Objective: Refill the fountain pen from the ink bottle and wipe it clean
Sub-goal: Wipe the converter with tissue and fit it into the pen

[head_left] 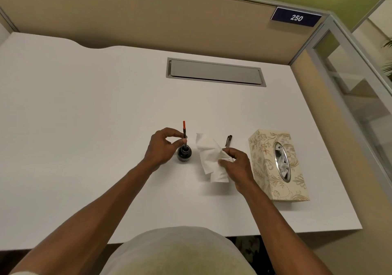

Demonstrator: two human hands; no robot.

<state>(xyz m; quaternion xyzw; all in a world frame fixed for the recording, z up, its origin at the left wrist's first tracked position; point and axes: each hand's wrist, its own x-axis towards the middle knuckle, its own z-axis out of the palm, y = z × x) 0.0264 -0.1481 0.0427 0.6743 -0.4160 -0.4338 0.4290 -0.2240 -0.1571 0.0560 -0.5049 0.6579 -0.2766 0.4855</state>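
Black glass ink bottle [184,153] on the white counter [84,115], slim red-tipped fountain pen [184,133] dipped upright, pinched by left hand [162,146]; right hand [235,162] clutching crumpled white tissue [209,156]; careless withdrawal risks tipping, drips.

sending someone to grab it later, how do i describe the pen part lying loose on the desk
Start at the floral tissue box on the white desk's right side. Just left of it, beyond the right hand holding a tissue, lies a short dark pen piece with a clip, the only dark thing lying flat.
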